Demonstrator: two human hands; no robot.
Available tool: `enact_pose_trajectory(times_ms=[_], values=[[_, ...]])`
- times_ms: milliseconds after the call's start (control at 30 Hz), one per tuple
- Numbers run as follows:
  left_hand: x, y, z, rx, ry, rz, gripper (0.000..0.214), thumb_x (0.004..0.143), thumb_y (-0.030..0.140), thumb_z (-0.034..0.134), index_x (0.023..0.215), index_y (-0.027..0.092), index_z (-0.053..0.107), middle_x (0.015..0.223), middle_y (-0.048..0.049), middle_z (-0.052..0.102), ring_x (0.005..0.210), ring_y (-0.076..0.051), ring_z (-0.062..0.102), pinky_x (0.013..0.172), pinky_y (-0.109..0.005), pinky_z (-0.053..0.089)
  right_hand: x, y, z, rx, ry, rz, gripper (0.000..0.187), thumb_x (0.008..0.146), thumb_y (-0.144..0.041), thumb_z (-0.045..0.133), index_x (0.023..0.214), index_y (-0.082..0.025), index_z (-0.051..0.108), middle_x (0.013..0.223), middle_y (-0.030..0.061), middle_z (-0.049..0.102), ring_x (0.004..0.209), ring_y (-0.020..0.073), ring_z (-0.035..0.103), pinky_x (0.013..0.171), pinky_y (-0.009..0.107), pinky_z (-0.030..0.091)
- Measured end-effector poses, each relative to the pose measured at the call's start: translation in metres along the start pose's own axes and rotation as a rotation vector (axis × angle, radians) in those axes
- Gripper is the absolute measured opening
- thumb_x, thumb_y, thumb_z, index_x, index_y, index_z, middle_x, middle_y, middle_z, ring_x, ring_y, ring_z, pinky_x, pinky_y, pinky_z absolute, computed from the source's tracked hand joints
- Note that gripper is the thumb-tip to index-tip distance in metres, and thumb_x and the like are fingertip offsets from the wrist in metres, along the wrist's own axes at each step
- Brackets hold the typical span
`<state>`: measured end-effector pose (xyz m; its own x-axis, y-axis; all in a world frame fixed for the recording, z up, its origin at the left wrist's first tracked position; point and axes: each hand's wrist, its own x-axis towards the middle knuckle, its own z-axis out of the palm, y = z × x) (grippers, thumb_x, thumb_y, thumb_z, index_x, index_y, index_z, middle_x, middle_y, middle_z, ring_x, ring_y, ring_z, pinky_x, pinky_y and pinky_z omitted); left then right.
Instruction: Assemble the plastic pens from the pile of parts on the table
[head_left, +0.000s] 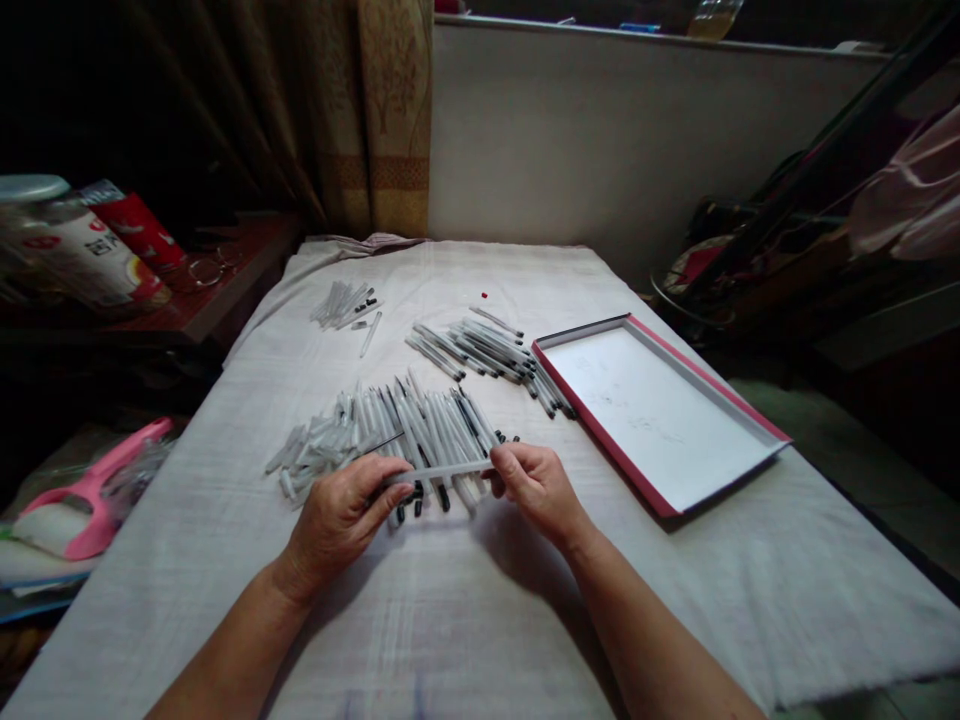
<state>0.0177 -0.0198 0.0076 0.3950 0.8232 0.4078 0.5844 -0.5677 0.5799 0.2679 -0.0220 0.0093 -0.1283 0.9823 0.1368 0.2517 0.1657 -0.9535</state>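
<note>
A pale, translucent pen barrel (450,469) is held level between my two hands. My left hand (349,510) is closed on its left end, and my right hand (536,485) pinches the other end. What lies under the fingertips is hidden. Just behind them spreads a pile of pens (420,415), many with clear barrels and some with black ends. Clear pen caps (319,445) are heaped at its left. A thin dark rod (384,441) shows above my left hand; I cannot tell whether it is held or lies on the pile.
Farther back lies a bunch of black-ended pens (487,348), partly against a shallow red-edged box lid (720,385). A smaller group of clear pieces (341,303) is at the back left, with a tiny red piece (484,295) behind. Pink-handled object (97,490) stands left of the cloth-covered table (420,640).
</note>
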Motion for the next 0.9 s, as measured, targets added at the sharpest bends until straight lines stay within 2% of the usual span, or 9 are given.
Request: enact_pose_trajectory(times_ms=[133,267,433,500,567,633,733,800,900], values=[[0.001,0.0,-0.002,0.049,-0.031,0.023,0.03,0.097,0.045,0.05,0.094,0.021,0.067,0.077,-0.002,0.07,0.068,-0.013,0.065,0.062,-0.022,0.049,0.002,-0.002,-0.001,0.078,-0.05,0.083,0.056,0.087,-0.063,0.055,0.055,-0.017,0.062,0.044,-0.0011,0.054,0.04,0.01,0.047,0.044,0.022,0.039],[0.005,0.006,-0.009,0.001,-0.228,-0.002,0.047,0.098,0.049,0.04,0.067,0.019,0.058,0.059,0.0009,0.057,0.055,-0.01,0.054,0.052,-0.021,0.04,0.001,-0.005,-0.006,0.018,-0.1,0.023,0.046,0.09,-0.05,0.055,0.057,-0.018,0.061,0.046,-0.0017,0.055,0.043,0.0099,0.049,0.045,0.022,0.038],[0.004,-0.001,-0.026,-0.389,-0.435,-0.314,0.06,0.093,0.067,0.033,0.054,0.021,0.038,0.047,0.0038,0.038,0.041,-0.008,0.035,0.039,-0.022,0.03,-0.002,-0.011,-0.015,-0.141,-0.057,-0.234,0.028,0.089,-0.032,0.058,0.064,-0.02,0.065,0.055,-0.0005,0.062,0.052,0.0118,0.056,0.054,0.023,0.044],[0.004,-0.011,-0.035,-0.525,-0.384,-0.473,0.062,0.091,0.071,0.03,0.052,0.023,0.033,0.042,0.005,0.03,0.036,-0.008,0.025,0.034,-0.024,0.025,-0.002,-0.009,-0.022,-0.175,0.089,-0.27,0.02,0.088,-0.029,0.059,0.072,-0.02,0.068,0.06,0.0001,0.064,0.055,0.0131,0.058,0.056,0.024,0.047],[0.005,-0.022,-0.04,-0.566,-0.16,-0.591,0.061,0.091,0.071,0.028,0.052,0.024,0.031,0.041,0.0058,0.025,0.036,-0.008,0.023,0.034,-0.024,0.025,0.0,-0.003,-0.028,-0.19,0.28,-0.245,0.017,0.088,-0.03,0.06,0.077,-0.02,0.07,0.062,0.0003,0.065,0.056,0.0139,0.059,0.055,0.025,0.048],[0.007,-0.028,-0.038,-0.448,0.085,-0.612,0.056,0.088,0.071,0.039,0.059,0.023,0.046,0.045,0.0044,0.036,0.039,-0.01,0.034,0.037,-0.024,0.032,0.003,0.005,-0.029,-0.219,0.403,-0.221,0.017,0.088,-0.031,0.061,0.084,-0.02,0.073,0.065,0.0014,0.069,0.057,0.0152,0.062,0.057,0.027,0.051],[0.009,-0.029,-0.026,-0.059,0.268,-0.417,0.044,0.087,0.062,0.053,0.088,0.021,0.067,0.073,-0.0016,0.064,0.065,-0.016,0.059,0.059,-0.028,0.048,0.007,0.018,-0.017,-0.333,0.438,-0.25,0.02,0.09,-0.028,0.059,0.098,-0.02,0.076,0.081,0.0059,0.077,0.069,0.019,0.071,0.067,0.03,0.056],[0.009,-0.028,-0.017,0.177,0.277,-0.236,0.038,0.092,0.053,0.052,0.103,0.022,0.069,0.088,-0.0037,0.068,0.081,-0.019,0.063,0.074,-0.031,0.05,0.007,0.024,-0.007,-0.44,0.408,-0.298,0.023,0.091,-0.026,0.057,0.102,-0.02,0.076,0.088,0.0082,0.079,0.077,0.0208,0.074,0.073,0.031,0.057],[0.007,-0.027,-0.008,0.398,0.267,-0.027,0.034,0.098,0.041,0.046,0.118,0.021,0.067,0.094,-0.0053,0.069,0.087,-0.02,0.063,0.08,-0.033,0.049,0.006,0.027,0.004,-0.594,0.344,-0.349,0.026,0.094,-0.024,0.053,0.105,-0.018,0.076,0.089,0.01,0.079,0.079,0.0217,0.074,0.076,0.031,0.056]])
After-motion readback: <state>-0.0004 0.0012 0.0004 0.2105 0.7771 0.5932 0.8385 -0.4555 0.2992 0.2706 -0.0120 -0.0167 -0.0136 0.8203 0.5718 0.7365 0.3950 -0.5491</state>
